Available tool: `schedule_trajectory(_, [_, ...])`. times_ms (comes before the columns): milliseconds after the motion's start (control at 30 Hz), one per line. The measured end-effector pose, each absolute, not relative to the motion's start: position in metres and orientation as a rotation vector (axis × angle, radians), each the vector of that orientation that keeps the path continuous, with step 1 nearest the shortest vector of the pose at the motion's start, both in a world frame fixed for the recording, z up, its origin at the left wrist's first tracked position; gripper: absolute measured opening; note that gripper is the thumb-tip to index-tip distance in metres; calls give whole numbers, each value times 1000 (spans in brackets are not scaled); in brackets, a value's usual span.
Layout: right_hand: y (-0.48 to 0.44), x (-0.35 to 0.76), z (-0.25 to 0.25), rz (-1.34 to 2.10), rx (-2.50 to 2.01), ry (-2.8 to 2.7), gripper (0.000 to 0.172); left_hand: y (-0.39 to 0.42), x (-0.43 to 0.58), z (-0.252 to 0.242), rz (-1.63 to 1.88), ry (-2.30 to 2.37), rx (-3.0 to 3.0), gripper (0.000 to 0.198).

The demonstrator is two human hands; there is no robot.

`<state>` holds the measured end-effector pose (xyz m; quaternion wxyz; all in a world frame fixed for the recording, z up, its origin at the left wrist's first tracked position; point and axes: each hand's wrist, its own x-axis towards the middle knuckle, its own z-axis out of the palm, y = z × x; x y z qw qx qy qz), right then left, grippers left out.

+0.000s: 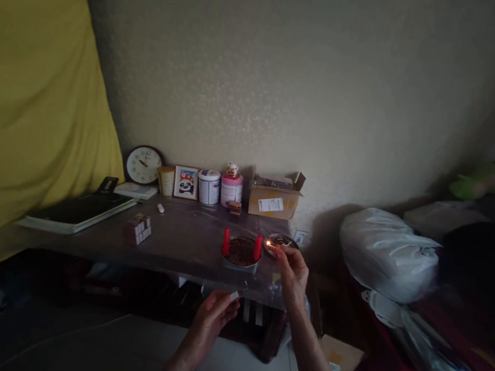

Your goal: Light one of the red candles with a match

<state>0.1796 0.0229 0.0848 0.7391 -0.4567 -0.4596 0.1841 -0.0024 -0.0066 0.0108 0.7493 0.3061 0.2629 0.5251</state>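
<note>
Between its thumb and fingers my right hand (293, 273) pinches a burning match (270, 246), its small flame pointing left. That flame glows beside the right red candle (258, 247), apart from it, in front of a round metal dish (284, 238) with thin sticks in it. Another red candle (226, 241) stands upright at the left side of a round bowl (241, 264) filled with dark grains. Lower down, before the table's front edge, my left hand (213, 315) is closed around a small matchbox (233, 296); only its pale end shows.
Along the wall stand a clock (144, 164), a paper cup (166, 181), a panda picture (186, 183), two cans (209, 188) and an open cardboard box (273, 201). A cube (137, 229) and a large book (82, 210) lie left. White bags (387, 252) are at right.
</note>
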Motion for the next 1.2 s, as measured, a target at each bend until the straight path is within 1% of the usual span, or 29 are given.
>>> schedule_trajectory(133, [31,180,87,465,-956,-988,26,-7,-3,12,1144,552,672,23])
schedule_trajectory(400, [44,178,88,481,-966,-987,25,-10,-4,14,1139,534,703,15])
schedule_trajectory(900, [60,178,86,455,-1041,-991,25,-6,-2,6,1138,540,710,16])
schedule_trajectory(1200, [64,177,84,440,-1061,-995,28,-9,-3,13,1137,571,702,20])
